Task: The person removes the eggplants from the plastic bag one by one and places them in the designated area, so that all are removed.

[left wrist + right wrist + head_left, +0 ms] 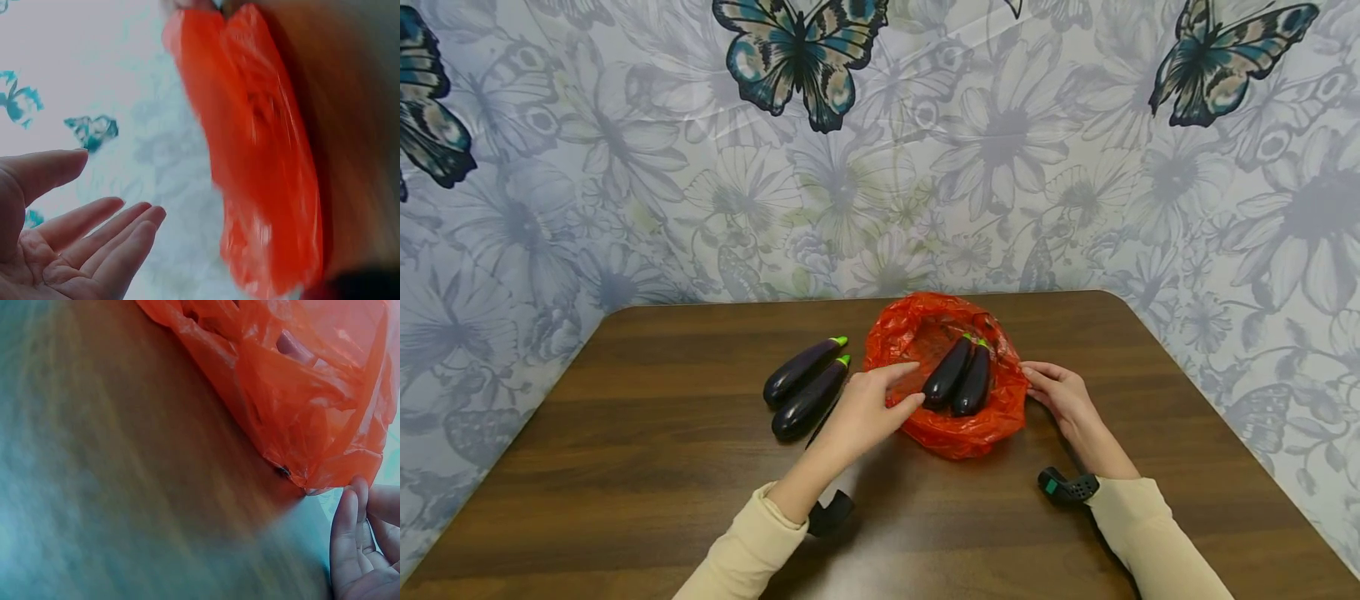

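Note:
A crumpled red plastic bag [895, 333] lies wide-mouthed on the table, with two dark eggplants [948, 372] side by side in it, green-tipped stems pointing away from me. My left hand [874, 408] reaches over the bag's left side, thumb and fingers spread and holding nothing; its thumb tip is close to the left eggplant in the bag. In the left wrist view the left hand [81, 244] is apart from the bag [262, 162]. On the right, my right hand [1060, 393] pinches the bag's edge between thumb and fingers, as the right wrist view also shows.
Two more eggplants [808, 400] lie on the brown wooden table [662, 433], left of the bag, partly behind the left hand. A dark band [1070, 486] is around the right wrist. Behind the table hangs a cloth [895, 167] with flowers and butterflies.

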### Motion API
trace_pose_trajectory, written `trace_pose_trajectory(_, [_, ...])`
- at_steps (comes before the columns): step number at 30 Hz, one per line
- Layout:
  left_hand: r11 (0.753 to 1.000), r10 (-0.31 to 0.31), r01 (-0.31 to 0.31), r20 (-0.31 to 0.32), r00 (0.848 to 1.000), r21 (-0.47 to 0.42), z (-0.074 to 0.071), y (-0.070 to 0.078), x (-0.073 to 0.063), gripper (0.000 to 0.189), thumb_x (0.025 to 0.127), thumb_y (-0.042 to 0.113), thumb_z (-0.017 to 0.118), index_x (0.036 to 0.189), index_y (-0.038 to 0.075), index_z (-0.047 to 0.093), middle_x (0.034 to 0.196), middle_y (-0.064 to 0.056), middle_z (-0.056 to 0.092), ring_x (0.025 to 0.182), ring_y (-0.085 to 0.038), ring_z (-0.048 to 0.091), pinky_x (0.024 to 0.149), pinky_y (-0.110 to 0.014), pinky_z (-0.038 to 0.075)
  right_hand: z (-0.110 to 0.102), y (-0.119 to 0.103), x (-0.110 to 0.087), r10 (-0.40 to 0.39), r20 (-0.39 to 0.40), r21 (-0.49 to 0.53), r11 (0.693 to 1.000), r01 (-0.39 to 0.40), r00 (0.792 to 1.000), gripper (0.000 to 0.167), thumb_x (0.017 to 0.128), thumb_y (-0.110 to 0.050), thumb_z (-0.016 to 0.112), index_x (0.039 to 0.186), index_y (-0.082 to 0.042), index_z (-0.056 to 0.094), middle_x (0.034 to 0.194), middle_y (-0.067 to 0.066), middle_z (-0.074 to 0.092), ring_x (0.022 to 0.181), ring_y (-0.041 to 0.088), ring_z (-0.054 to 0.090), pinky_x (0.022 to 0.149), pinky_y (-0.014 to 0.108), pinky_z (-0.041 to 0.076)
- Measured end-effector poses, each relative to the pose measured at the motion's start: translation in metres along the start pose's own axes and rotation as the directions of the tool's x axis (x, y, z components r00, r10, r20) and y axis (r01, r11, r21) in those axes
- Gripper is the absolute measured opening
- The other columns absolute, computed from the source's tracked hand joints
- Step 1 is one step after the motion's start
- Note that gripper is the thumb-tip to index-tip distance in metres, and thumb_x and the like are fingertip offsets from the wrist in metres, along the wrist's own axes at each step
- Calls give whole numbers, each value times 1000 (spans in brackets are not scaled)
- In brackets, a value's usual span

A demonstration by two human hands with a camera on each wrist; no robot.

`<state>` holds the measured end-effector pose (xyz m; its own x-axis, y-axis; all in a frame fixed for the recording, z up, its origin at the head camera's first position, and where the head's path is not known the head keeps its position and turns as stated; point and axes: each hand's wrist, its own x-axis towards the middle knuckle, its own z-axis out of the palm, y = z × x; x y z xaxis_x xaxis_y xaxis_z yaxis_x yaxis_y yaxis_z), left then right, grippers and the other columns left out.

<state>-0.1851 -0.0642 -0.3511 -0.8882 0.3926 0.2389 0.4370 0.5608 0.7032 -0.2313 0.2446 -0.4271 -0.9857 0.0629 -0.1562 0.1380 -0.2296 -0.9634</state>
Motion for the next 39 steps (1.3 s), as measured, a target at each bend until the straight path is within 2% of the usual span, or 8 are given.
trace_pose_trajectory(4, [1000, -6, 6, 39, 999, 1, 23, 1, 17, 47, 86, 21, 70, 128, 5, 57, 122, -9, 60, 106, -25, 57, 89, -39, 46, 1, 0, 0, 3, -2, 2, 1000, -3, 1000, 19, 91, -3, 60, 84, -14, 73, 84, -5, 67, 70, 5, 61, 67, 20, 51])
trace_pose_trajectory(7, [999, -31, 29, 55, 998, 46, 37, -5, 27, 52, 84, 21, 71, 130, 5, 55, 125, -8, 58, 111, -23, 54, 94, -38, 42, 1, 1, 1, 6, 0, 5, 1000, -6, 1000, 19, 91, -3, 60, 84, -14, 73, 84, -5, 68, 70, 5, 61, 67, 20, 51])
trace_pose_trajectory(13, [983, -107, 91, 90, 990, 162, 54, -14, 36, 57, 84, 19, 72, 134, 4, 50, 130, -11, 53, 119, -26, 48, 100, -41, 36, 0, 2, 1, -1, 1, -4, 1000, 1, 1000, 22, 91, -1, 58, 82, -15, 73, 83, -5, 67, 70, 6, 61, 66, 20, 52])
trace_pose_trajectory(17, [971, -121, 100, 85, 989, 216, 63, -16, 39, 60, 82, 20, 74, 135, 4, 50, 129, -12, 54, 117, -27, 50, 98, -42, 38, -1, 1, 1, -6, 2, -5, 1000, 6, 1000, 22, 91, -1, 58, 82, -15, 73, 83, -5, 67, 70, 6, 61, 65, 20, 51])
trace_pose_trajectory(27, [950, -140, 112, 77, 987, 293, 72, -18, 44, 63, 80, 26, 76, 134, 4, 50, 125, -13, 57, 110, -28, 55, 93, -43, 43, -1, 1, 1, -17, 8, 7, 1000, 17, 1000, 25, 91, 0, 58, 79, -16, 73, 81, -5, 68, 67, 6, 61, 65, 20, 52])
trace_pose_trajectory(33, [924, -170, 133, 72, 983, 358, 75, -17, 48, 65, 80, 27, 75, 135, 4, 48, 122, -13, 58, 106, -29, 57, 90, -43, 44, 0, 2, 2, -23, 19, 3, 1000, 23, 1000, 25, 91, 0, 58, 80, -16, 73, 81, -4, 67, 68, 5, 60, 65, 19, 51])
trace_pose_trajectory(36, [912, -178, 141, 62, 982, 386, 76, -15, 49, 63, 81, 28, 75, 134, 5, 50, 119, -13, 60, 102, -29, 59, 87, -43, 46, 0, 1, 2, -16, 18, 7, 1000, 15, 1000, 24, 91, 0, 58, 80, -16, 73, 81, -4, 67, 68, 5, 60, 65, 19, 51])
trace_pose_trajectory(39, [911, -172, 143, 42, 984, 386, 77, -15, 50, 57, 81, 25, 75, 130, 6, 53, 114, -12, 63, 97, -30, 61, 84, -43, 48, 1, 2, 2, -17, 20, 13, 1000, 17, 1000, 25, 91, 0, 58, 80, -16, 73, 81, -4, 67, 68, 5, 61, 65, 19, 51])
